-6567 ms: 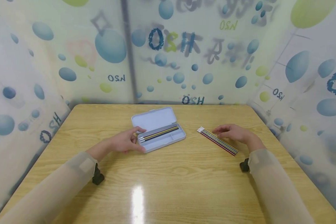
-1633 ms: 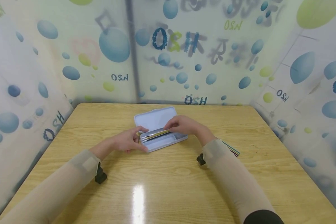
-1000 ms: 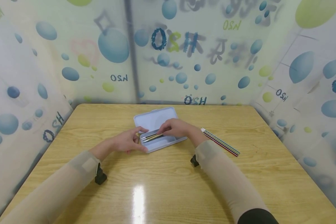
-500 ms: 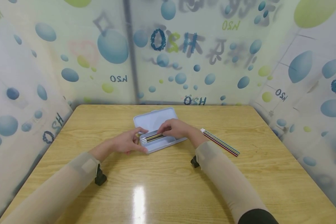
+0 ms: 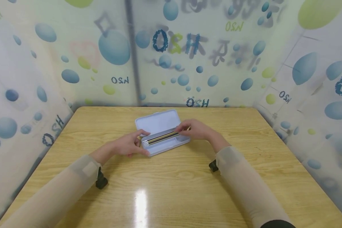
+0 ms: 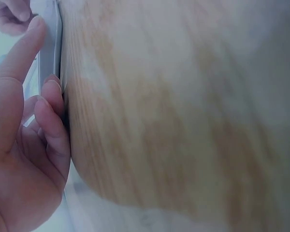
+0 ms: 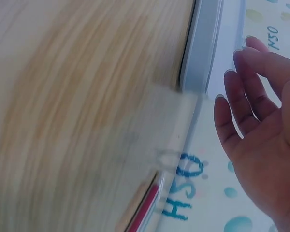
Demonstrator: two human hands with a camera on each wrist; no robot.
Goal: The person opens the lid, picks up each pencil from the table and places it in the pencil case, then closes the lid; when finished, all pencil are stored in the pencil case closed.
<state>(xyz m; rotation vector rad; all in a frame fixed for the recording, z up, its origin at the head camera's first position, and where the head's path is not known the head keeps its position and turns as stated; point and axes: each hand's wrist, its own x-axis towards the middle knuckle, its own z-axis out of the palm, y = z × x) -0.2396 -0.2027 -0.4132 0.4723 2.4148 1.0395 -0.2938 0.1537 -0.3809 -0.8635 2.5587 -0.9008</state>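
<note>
Several pencils (image 5: 163, 138) (right hand (image 5: 198, 129) overlapping), patterned wall (image 5: 156, 76)

Pretty low-key getup: plain beige long left sleeve (image 5: 57, 193) and matching right sleeve (image 5: 249, 185), greyish around the cuffs. Each wrist's got a chunky little black block, left block (image 5: 101, 181) and right block (image 5: 213, 165). Something black and rounded (image 5: 277, 224) shows farther up the right arm too.

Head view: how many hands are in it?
2: the left hand gripping the pencil case at its left end, the right hand at its right end. Neither is fully hidden.
</note>
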